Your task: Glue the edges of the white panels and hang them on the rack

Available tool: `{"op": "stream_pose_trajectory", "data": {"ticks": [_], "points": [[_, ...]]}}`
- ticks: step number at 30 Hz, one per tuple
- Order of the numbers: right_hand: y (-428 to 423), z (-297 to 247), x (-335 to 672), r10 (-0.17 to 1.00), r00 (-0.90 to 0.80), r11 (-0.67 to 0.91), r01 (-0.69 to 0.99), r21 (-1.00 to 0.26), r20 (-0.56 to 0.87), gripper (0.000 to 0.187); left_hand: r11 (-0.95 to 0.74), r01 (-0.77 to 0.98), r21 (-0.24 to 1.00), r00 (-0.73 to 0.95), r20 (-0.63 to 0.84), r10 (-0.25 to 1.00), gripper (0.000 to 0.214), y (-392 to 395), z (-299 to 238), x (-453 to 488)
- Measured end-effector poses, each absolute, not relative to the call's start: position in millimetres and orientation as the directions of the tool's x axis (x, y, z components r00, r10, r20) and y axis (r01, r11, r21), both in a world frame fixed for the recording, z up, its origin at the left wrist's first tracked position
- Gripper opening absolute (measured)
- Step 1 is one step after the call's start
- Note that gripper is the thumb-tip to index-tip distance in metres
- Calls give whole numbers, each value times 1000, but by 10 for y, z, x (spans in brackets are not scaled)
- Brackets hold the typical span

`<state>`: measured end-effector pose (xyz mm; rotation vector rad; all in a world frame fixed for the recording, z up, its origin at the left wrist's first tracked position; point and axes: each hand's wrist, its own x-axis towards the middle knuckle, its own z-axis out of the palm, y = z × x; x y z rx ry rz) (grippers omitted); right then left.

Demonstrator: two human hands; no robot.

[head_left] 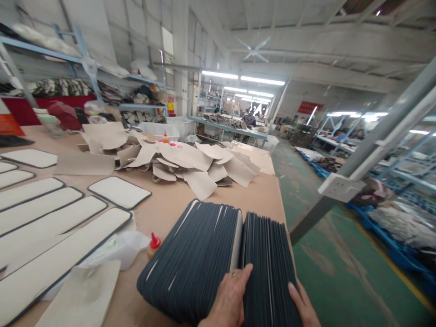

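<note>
Two rows of thin panels with dark navy edges stand on end, packed side by side on the table. My left hand [230, 295] reaches to the seam between the larger left stack [190, 259] and the narrower right stack [267, 259]; a ring shows on one finger, and some fingertips are hidden. On the outer side of the narrower stack, my right hand [303, 304] presses with its fingers along the panel edges. Between them, both hands hold that narrower stack from its two sides. A glue bottle with a red cap [155, 243] stands just left of the larger stack.
Pale panels with dark borders [119, 191] lie spread across the table's left side. Loose beige sheets [184, 159] form a heap farther back. A grey metal post [354, 168] with a socket box [341, 187] slants up beyond the right table edge. Shelves line the left wall.
</note>
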<state>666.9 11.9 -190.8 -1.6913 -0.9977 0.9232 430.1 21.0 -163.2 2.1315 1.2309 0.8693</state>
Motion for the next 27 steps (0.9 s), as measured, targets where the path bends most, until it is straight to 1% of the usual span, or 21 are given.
{"op": "stream_pose_trajectory", "data": {"ticks": [2,4,5,8,13,15,17,19,21,23,27], "points": [[153,-1785,6582,915,398,-211,336,-918,-65,91,-430,526,734,395,237,888,68,211,-1601,4289],[170,-1702,6500,932,362,-163,461,-873,17,92,-420,503,755,390,236,890,66,212,-1597,4286],[171,-1680,6466,940,340,-153,499,-853,31,92,-417,493,763,378,244,893,65,212,-1604,4286],[159,-1666,6387,943,332,-189,530,-826,-2,92,-416,445,793,356,270,895,63,222,-1646,4289],[147,-1652,6257,913,404,-215,609,-763,65,81,-402,355,844,332,289,898,62,280,-1780,4320],[151,-1622,6182,913,403,-262,687,-678,56,81,-401,330,854,314,301,900,62,313,-1849,4338],[162,-1580,6087,919,392,-296,764,-573,49,88,-404,313,859,315,307,898,62,347,-1910,4354],[184,-1531,5980,916,400,-350,828,-438,26,96,-398,314,862,324,297,898,62,376,-1949,4363],[214,-1474,5870,902,430,-422,860,-285,-38,99,-392,318,863,346,279,896,61,394,-1946,4361],[247,-1417,5774,875,471,-483,861,-159,-109,96,-388,317,865,372,262,890,61,401,-1895,4341],[300,-1343,5654,843,514,-528,847,-62,-157,95,-364,301,881,449,206,869,60,420,-1719,4252]]}}
